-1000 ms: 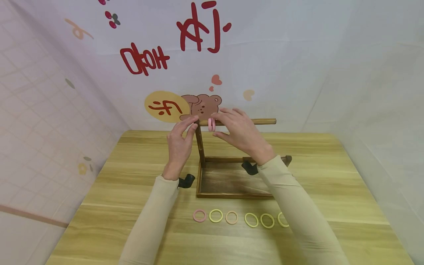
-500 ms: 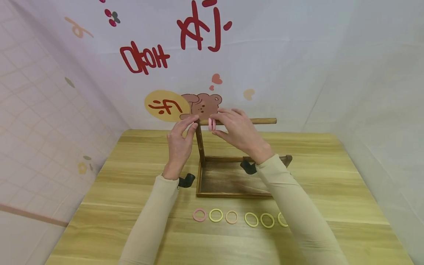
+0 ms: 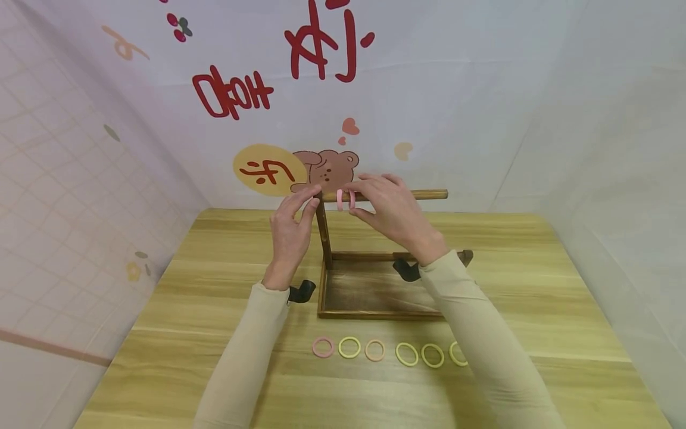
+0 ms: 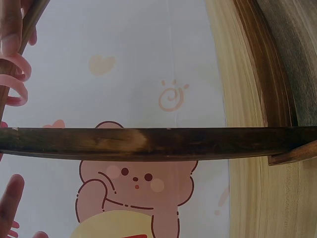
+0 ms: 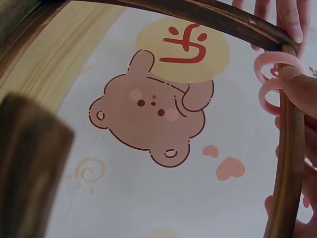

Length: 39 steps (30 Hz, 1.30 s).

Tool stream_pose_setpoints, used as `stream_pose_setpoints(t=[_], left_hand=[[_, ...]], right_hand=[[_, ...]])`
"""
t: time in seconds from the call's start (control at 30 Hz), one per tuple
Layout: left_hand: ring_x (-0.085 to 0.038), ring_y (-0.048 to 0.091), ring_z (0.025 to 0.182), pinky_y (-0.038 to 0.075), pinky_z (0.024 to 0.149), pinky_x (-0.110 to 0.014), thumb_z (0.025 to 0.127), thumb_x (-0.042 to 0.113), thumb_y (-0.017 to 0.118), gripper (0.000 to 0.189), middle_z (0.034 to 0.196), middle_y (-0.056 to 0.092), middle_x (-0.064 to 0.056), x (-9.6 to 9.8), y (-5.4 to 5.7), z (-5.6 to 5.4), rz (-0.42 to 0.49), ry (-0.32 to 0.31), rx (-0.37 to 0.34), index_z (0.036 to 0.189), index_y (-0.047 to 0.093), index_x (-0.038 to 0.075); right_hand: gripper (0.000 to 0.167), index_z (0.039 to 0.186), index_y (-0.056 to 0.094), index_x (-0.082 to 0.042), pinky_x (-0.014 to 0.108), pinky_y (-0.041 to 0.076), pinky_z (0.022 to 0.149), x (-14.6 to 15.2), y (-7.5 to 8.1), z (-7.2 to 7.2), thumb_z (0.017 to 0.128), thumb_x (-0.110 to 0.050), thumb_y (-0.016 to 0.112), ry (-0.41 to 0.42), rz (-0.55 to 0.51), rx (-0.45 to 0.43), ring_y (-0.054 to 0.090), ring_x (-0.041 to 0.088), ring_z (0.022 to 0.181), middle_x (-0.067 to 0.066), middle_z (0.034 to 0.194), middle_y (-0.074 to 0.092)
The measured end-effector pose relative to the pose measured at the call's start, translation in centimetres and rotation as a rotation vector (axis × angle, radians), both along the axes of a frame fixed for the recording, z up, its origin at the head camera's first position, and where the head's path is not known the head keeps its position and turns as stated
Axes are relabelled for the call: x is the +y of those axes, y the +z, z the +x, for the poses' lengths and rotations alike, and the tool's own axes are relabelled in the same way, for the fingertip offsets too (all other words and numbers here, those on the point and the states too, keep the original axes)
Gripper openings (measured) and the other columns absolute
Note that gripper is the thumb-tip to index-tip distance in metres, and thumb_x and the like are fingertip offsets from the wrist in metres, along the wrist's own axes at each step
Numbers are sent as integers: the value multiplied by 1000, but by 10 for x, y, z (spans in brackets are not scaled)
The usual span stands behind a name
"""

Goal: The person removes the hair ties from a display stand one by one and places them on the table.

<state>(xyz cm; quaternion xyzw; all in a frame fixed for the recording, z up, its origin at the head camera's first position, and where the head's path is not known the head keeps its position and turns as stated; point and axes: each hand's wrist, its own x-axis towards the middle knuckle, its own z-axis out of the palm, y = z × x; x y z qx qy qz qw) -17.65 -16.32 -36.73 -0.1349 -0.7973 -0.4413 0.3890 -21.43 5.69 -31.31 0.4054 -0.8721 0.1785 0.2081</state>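
Observation:
Two pink rings hang on the horizontal rod [image 3: 430, 194] of a dark wooden stand. My right hand [image 3: 393, 208] pinches the right-hand pink ring [image 3: 352, 199] between thumb and fingers. A small gap separates it from the other pink ring [image 3: 340, 200], nearer the post; both rings [image 5: 270, 94] circle the rod in the right wrist view. At the top of the upright post [image 4: 198, 144], my left hand [image 3: 292, 229] has its fingertips right at the corner, fingers fairly straight and no ring in them. The right hand covers part of the rod.
Along the table [image 3: 214, 357] before the stand's tray-like base [image 3: 375, 313] lies a row of rings: a pink ring [image 3: 323, 347], a peach ring [image 3: 375, 350] and several yellow rings [image 3: 349, 347]. My right sleeve partly covers the last one. A printed cloth [image 3: 455, 107] hangs behind.
My right hand has shifted slightly right along the rod with one pink ring, opening a gap between the two rings that were side by side. The left hand stays at the post.

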Motion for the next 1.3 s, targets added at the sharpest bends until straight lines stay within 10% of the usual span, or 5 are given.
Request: stream_pose_setpoints(t=[1.3], left_hand=[[-29,69,106,55,87,-48,98,10,71,26,123,75,-8,-1,-4,-4,25,-14,26,124,76,6]], right_hand=[[46,128,70,-6,53,41,110,39,-5,-2,88,-20,86,-9,-109,86,59,30,131,11,124,74]])
